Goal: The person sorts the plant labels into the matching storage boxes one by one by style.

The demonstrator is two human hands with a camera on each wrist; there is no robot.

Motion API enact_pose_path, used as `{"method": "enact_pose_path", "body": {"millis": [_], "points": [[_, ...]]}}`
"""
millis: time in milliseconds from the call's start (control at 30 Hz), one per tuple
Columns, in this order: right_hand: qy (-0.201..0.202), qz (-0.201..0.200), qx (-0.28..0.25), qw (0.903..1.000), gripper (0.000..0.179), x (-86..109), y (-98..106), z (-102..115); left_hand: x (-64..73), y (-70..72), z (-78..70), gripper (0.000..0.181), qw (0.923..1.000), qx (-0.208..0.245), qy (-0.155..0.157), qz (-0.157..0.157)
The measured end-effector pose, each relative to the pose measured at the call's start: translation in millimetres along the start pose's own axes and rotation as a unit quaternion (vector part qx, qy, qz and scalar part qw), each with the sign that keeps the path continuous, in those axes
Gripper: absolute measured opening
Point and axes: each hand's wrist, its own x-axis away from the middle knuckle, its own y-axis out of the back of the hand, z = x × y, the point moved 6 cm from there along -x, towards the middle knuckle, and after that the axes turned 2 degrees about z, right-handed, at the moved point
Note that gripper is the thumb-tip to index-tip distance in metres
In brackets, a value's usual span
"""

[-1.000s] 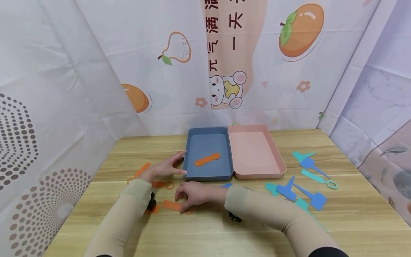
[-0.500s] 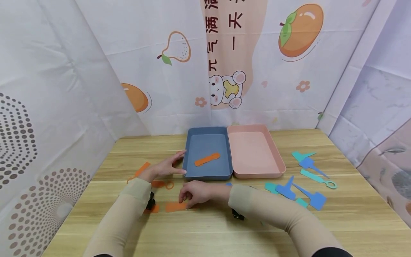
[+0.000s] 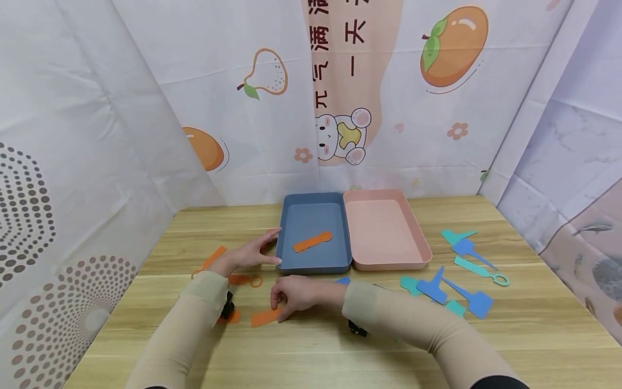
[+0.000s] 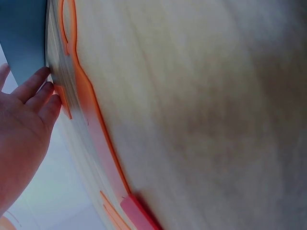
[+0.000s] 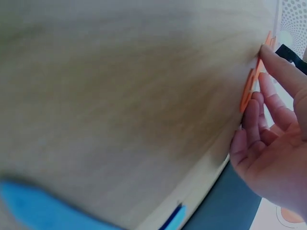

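My right hand [image 3: 297, 292] pinches an orange plastic plant label [image 3: 264, 318] between thumb and fingers, low over the table in front of the blue tray [image 3: 315, 267]. The hand hides the label's right end; in the right wrist view, the label's ring [image 5: 247, 91] shows beside the fingertips. My left hand [image 3: 250, 254] rests against the tray's left side, thumb and fingers spread and fairly straight. Inside the tray lies another orange label [image 3: 313, 241]. Under and around the left forearm are more orange labels, one with a ring end [image 3: 255, 281].
A pink tray [image 3: 391, 266] adjoins the blue one on its right. Blue T-shaped labels [image 3: 480, 304] and teal labels [image 3: 478, 267] lie scattered at the right, some overlapping. One blue piece [image 3: 343, 280] shows behind the right wrist. A printed cloth [image 3: 209, 81] hangs behind the table.
My right hand has shifted slightly right, and the orange label in it has turned so its left end points lower. The left hand keeps its place at the blue tray.
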Motion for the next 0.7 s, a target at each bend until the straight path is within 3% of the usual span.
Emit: {"method": "enact_pose_path", "body": {"millis": [300, 700], "points": [[-0.035, 0.011, 0.002, 0.9993, 0.018, 1.6, 3.3, -4.4, -3.6, 0.6, 1.4, 0.089, 1.0000, -0.005, -0.003, 0.000], [-0.005, 0.013, -0.055, 0.9984, 0.022, 5.3, 2.0, -3.5, -0.6, 0.2, 1.9, 0.089, 1.0000, -0.001, -0.005, -0.002]]}}
